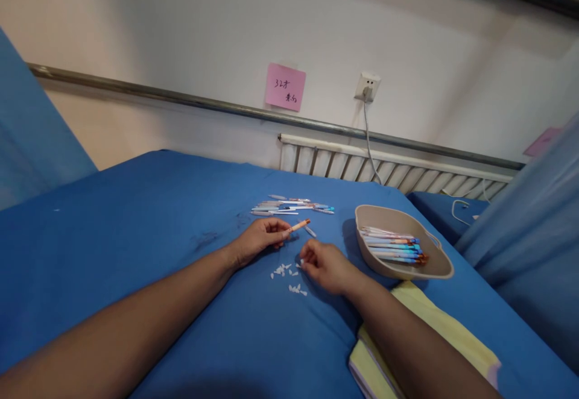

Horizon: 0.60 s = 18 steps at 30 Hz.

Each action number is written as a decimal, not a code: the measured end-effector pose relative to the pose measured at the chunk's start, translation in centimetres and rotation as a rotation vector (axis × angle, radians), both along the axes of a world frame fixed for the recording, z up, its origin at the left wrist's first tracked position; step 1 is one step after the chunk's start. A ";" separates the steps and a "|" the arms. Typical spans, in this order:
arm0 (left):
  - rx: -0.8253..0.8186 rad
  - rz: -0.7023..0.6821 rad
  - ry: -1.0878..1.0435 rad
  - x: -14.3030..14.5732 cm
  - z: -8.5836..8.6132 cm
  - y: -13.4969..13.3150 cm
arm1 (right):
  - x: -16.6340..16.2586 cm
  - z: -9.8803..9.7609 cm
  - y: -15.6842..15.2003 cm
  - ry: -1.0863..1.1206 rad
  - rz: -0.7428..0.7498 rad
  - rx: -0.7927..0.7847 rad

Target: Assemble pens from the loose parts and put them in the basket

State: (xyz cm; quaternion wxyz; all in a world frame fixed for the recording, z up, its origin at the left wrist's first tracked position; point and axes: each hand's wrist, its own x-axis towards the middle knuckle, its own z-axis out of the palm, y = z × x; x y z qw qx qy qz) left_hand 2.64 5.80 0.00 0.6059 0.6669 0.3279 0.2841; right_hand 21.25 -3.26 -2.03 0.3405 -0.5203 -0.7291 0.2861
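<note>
Between the thumb and fingers of my left hand point(261, 239) is a pen with an orange end point(300, 225), pointing up to the right. My right hand point(329, 266) is closed in a pinch on a small white tip point(301, 263), just above the blue cover. Beside it lie loose small white tips point(281, 270) in two little clusters. Beyond my hands, several pens and pen parts point(289, 206) lie in a loose heap, and a single pale pen piece point(310, 231) rests apart, close to the held pen.
A beige basket point(362, 221) with pens point(393, 247) inside stands at the right. A folded yellow cloth point(434, 320) lies under my right forearm. Behind the blue-covered surface point(181, 206) are a radiator point(335, 161), a wall rail and a plugged socket point(367, 87). Blue curtains hang at both sides.
</note>
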 end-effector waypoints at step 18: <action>0.039 -0.069 0.121 0.0 0.1 -0.1 | 1.8 0.4 2.5 0.653 -0.336 0.029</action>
